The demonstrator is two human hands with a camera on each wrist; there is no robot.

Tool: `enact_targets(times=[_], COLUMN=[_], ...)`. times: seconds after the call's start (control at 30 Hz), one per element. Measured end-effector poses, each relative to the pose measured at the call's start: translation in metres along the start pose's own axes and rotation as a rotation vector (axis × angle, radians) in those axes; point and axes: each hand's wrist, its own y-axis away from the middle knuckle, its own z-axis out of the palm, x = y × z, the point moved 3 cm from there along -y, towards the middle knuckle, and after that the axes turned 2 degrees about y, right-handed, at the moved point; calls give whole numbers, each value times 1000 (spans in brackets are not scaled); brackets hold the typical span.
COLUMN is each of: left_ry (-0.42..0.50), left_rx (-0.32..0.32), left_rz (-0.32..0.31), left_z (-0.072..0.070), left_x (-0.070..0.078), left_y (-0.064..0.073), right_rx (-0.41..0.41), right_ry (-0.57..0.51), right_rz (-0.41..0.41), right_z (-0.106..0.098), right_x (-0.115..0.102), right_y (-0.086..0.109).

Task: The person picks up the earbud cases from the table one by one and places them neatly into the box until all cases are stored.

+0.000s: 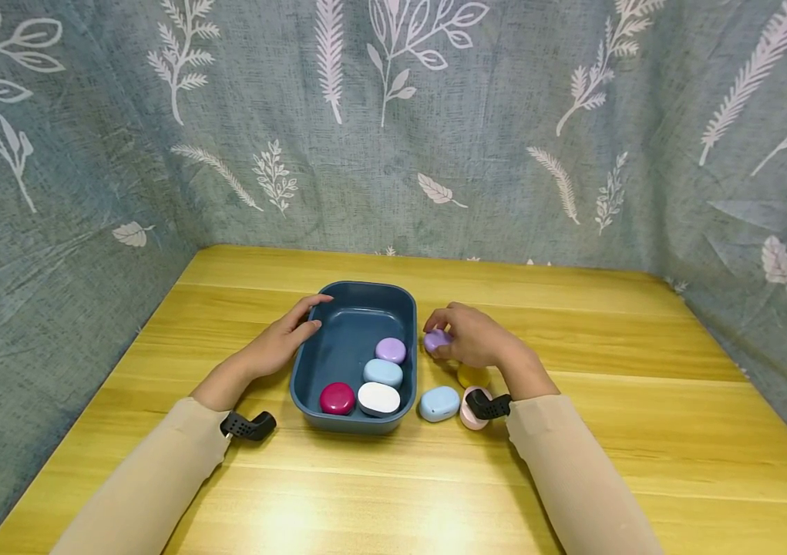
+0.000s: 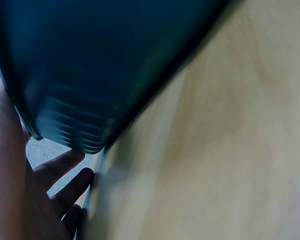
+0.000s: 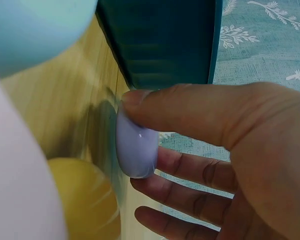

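A dark blue bin [image 1: 354,425] stands on the table, holding a purple rounded case [image 1: 390,350], a light blue case [image 1: 382,373], a white case [image 1: 378,398] and a dark red case [image 1: 338,398]. My left hand [image 1: 275,343] rests at the bin's left side, thumb and forefinger at its rim; in the left wrist view its other fingers [image 2: 72,192] spread by the outer wall. Just right of the bin, my right hand [image 1: 472,335] pinches a second purple case [image 3: 137,142] between thumb and fingers, close over the table.
Near my right wrist lie a light blue case [image 1: 439,404], a pink case [image 1: 471,416] partly under the wrist camera, and a yellow case [image 1: 474,376] partly hidden by the hand. A leaf-patterned curtain [image 1: 476,177] hangs behind and beside the wooden table [image 1: 338,493].
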Motion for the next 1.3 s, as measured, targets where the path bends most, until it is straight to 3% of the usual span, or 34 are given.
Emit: enact_targets(times=[0.2,0.43,0.77,1.3], left_ry=[5,8,9,20], left_rx=[-8,-26,0,-4], left_rz=[-7,-18,2,12], left_z=[0,-3,0,1], left_x=[6,31,1,-1], left_y=[2,11,1,0], right_rx=[11,29,63,128], right_ry=[-8,-11,3,-17], right_rz=[-15,-22,-18,-47], right_z=[-2,-6,-8,-16], right_x=[-1,-4,-5,-8], right_y=[2,4,4,9])
